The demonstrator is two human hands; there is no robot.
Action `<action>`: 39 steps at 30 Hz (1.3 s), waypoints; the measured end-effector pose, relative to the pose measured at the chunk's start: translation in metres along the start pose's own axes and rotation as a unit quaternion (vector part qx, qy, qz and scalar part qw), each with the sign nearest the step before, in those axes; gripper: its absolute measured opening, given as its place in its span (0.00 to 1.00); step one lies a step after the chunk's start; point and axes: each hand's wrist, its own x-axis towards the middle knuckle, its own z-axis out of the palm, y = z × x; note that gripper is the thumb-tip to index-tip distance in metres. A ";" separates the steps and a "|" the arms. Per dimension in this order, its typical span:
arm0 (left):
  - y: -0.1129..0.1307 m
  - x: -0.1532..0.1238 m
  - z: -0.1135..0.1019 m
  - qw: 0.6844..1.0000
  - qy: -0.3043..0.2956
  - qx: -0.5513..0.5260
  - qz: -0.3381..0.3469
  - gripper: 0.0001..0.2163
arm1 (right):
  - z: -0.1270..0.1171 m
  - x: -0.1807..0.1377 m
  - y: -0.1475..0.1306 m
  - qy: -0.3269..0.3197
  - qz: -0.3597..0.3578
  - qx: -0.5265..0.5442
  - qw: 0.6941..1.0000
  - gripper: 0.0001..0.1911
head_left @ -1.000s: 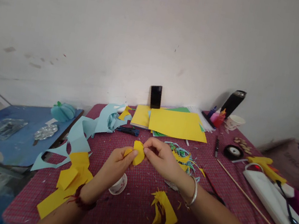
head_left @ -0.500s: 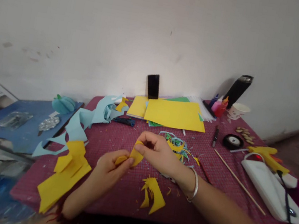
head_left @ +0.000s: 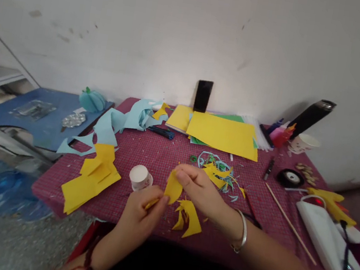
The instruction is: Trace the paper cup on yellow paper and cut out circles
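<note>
Both my hands meet over the near edge of a table with a red checked cloth point(head_left: 162, 159). My right hand point(head_left: 200, 190) pinches a small yellow paper piece point(head_left: 173, 188) at its top. My left hand point(head_left: 144, 207) is closed on the lower left end of the same piece, fingers curled. A yellow paper offcut point(head_left: 191, 217) lies on the cloth just under my right wrist. A small white cup point(head_left: 140, 177) lies on its side just left of my hands.
Yellow scraps point(head_left: 89, 180) and light blue cut paper point(head_left: 112, 126) lie at the left. Yellow sheets point(head_left: 223, 135), a black phone point(head_left: 203, 96) against the wall, paint bottles point(head_left: 280, 133), a wooden stick point(head_left: 289, 222), a yellow glue gun point(head_left: 331, 202) and a low blue table point(head_left: 30, 121) surround them.
The view has swung left and down. Both hands have drawn nearer to the table's front edge with the yellow piece; the white cup now shows beside them.
</note>
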 end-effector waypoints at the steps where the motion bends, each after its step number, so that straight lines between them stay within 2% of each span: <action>1: -0.004 0.001 -0.007 0.999 0.005 -0.032 -0.034 0.14 | 0.006 0.002 0.001 0.011 0.000 0.006 1.000 0.20; 3: -0.012 0.004 -0.021 0.987 0.000 -0.130 -0.096 0.15 | 0.017 0.008 0.001 0.059 0.000 0.003 0.998 0.16; 4: -0.017 0.006 -0.027 0.971 -0.010 -0.205 -0.121 0.14 | 0.023 0.011 0.000 0.099 -0.003 0.000 0.995 0.14; 5: -0.022 0.008 -0.034 0.945 -0.024 -0.293 -0.145 0.14 | 0.028 0.013 -0.001 0.140 -0.009 0.001 0.990 0.13; 7: -0.033 0.012 -0.048 0.861 -0.053 -0.467 -0.196 0.15 | 0.042 0.018 -0.005 0.187 -0.027 0.008 0.982 0.11; 9: -0.044 0.015 -0.061 0.777 -0.066 -0.575 -0.247 0.19 | 0.060 0.023 -0.009 0.175 -0.045 -0.002 0.983 0.09; 10: -0.049 0.016 -0.068 0.750 -0.066 -0.601 -0.270 0.21 | 0.071 0.026 -0.010 0.158 -0.051 -0.023 0.986 0.08; 13: -0.060 0.014 -0.084 0.708 -0.054 -0.635 -0.305 0.22 | 0.106 0.038 -0.006 0.135 -0.070 -0.133 0.979 0.08; 15: -0.067 0.009 -0.090 0.718 -0.070 -0.631 -0.287 0.23 | 0.125 0.047 0.002 0.151 -0.069 -0.211 0.963 0.09; 19: -0.082 -0.006 -0.095 0.792 -0.080 -0.559 -0.231 0.25 | 0.146 0.058 0.015 0.164 -0.050 -0.313 0.934 0.06; 21: -0.092 -0.013 -0.096 0.804 -0.104 -0.542 -0.220 0.22 | 0.152 0.060 0.015 0.166 -0.048 -0.329 0.929 0.11; 23: -0.102 -0.017 -0.098 0.803 -0.154 -0.538 -0.204 0.19 | 0.154 0.062 0.011 0.143 -0.043 -0.321 0.935 0.17; 25: -0.109 -0.021 -0.102 0.809 -0.199 -0.523 -0.181 0.21 | 0.153 0.063 0.006 0.103 -0.040 -0.295 0.949 0.12; 27: -0.111 -0.024 -0.108 0.835 -0.229 -0.477 -0.152 0.21 | 0.150 0.062 0.000 0.102 -0.035 -0.264 0.959 0.06; 30: -0.105 -0.033 -0.117 0.930 -0.198 -0.298 -0.088 0.16 | 0.146 0.053 -0.006 0.126 -0.024 -0.197 0.972 0.07; 32: -0.097 -0.043 -0.118 0.973 -0.147 -0.174 -0.034 0.14 | 0.147 0.041 -0.008 0.101 -0.003 -0.096 0.990 0.04; 34: -0.089 -0.055 -0.113 0.986 -0.111 -0.122 0.004 0.12 | 0.154 0.026 -0.007 0.061 0.022 0.033 0.997 0.07; 36: -0.084 -0.068 -0.100 0.989 -0.093 -0.111 0.030 0.12 | 0.162 0.011 -0.004 0.050 0.015 0.120 0.991 0.12; 39: -0.080 -0.082 -0.074 0.990 -0.090 -0.086 0.068 0.14 | 0.171 -0.008 0.004 0.120 -0.026 0.140 0.982 0.17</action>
